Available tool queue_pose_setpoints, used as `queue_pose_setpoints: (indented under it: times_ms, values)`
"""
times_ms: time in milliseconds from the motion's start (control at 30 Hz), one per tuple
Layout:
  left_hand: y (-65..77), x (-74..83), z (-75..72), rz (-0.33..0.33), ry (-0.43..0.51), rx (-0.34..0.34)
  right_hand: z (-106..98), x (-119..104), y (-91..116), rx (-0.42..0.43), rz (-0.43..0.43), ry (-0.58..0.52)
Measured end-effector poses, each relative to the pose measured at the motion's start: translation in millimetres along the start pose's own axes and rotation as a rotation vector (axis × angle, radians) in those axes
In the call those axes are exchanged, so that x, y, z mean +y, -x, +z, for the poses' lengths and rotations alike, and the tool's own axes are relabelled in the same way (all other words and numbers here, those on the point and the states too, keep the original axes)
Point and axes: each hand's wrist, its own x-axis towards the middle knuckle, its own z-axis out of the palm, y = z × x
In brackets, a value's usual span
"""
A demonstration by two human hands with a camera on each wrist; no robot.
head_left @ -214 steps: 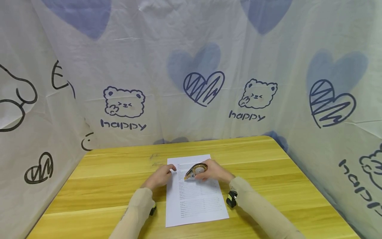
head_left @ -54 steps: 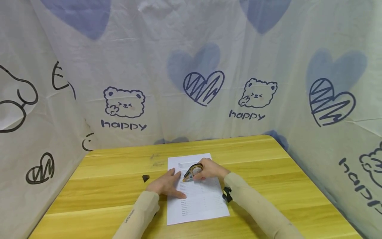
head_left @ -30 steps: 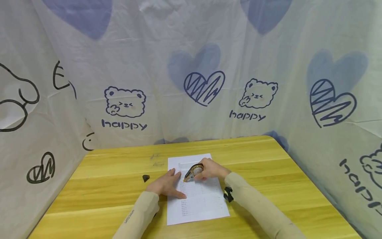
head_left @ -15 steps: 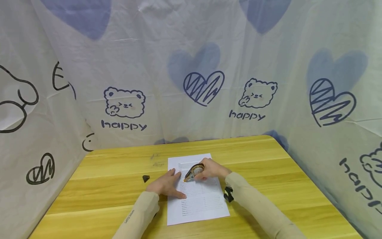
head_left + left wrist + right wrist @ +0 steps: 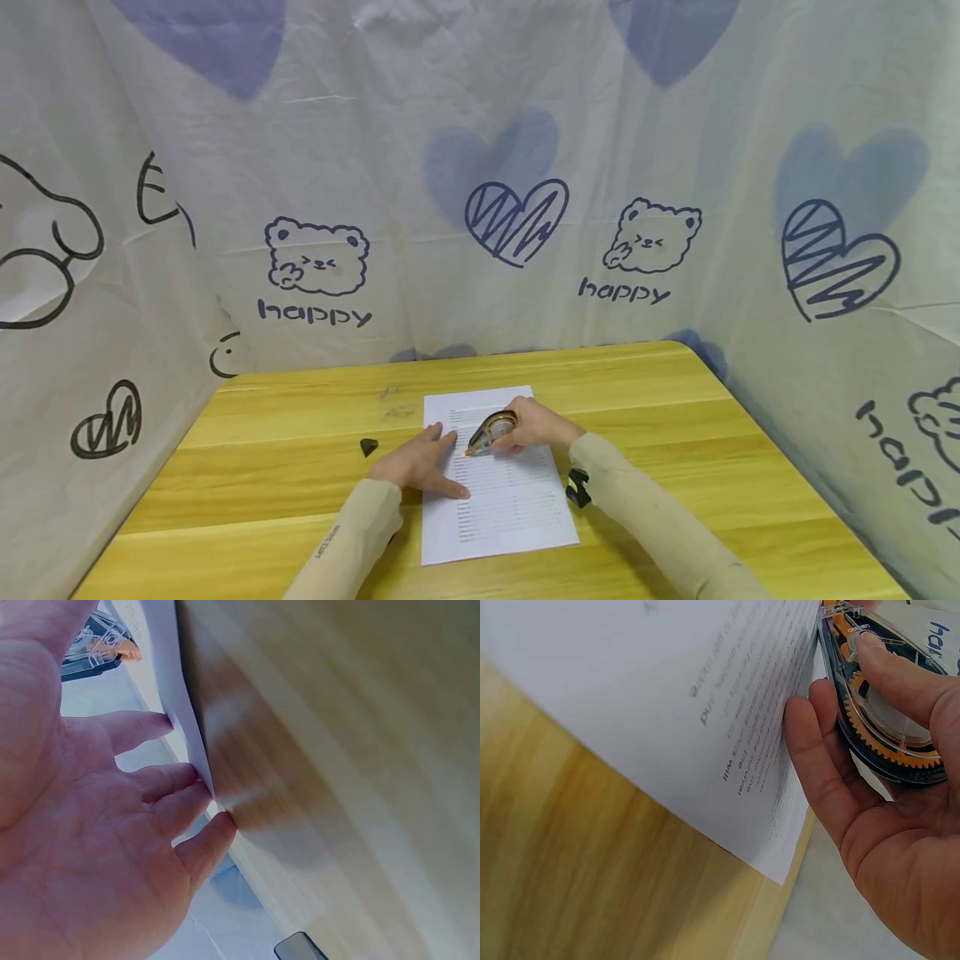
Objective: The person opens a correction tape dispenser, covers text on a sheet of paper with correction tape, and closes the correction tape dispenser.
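Observation:
A printed sheet of paper (image 5: 517, 517) lies on the wooden table. My right hand (image 5: 534, 423) grips a correction tape dispenser (image 5: 491, 430) with a clear case, orange gears and an orange tip. Its tip points down-left, right at the printed lines in the upper left part of the sheet. In the right wrist view the thumb presses along the side of the dispenser (image 5: 892, 735). My left hand (image 5: 420, 465) rests spread over the left edge of the paper, fingers straight. The left wrist view shows its fingertips (image 5: 196, 780) at the paper's edge.
A small black cap-like piece (image 5: 368, 447) lies on the table (image 5: 285, 500) left of the left hand. Dark smudges mark the wood above it. A white curtain (image 5: 420, 283) with hearts and bears hangs behind and on both sides.
Since the earliest frame, my left hand has moved from the paper's edge to lie spread on it, and the black piece has appeared on the table. Over the last second, almost nothing moves.

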Motion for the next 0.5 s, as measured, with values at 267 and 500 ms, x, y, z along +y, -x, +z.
queue_pose_setpoints:
  times_ms: [267, 500]
  values:
    - [0.4, 1.4, -0.2, -0.005, 0.001, -0.003, -2.1, 0.6, 1.3, -0.013, 0.029, -0.016]
    - [-0.4, 0.9, 0.7, -0.007, 0.001, -0.001, -3.9, 1.8, 3.7, -0.005, 0.021, -0.016]
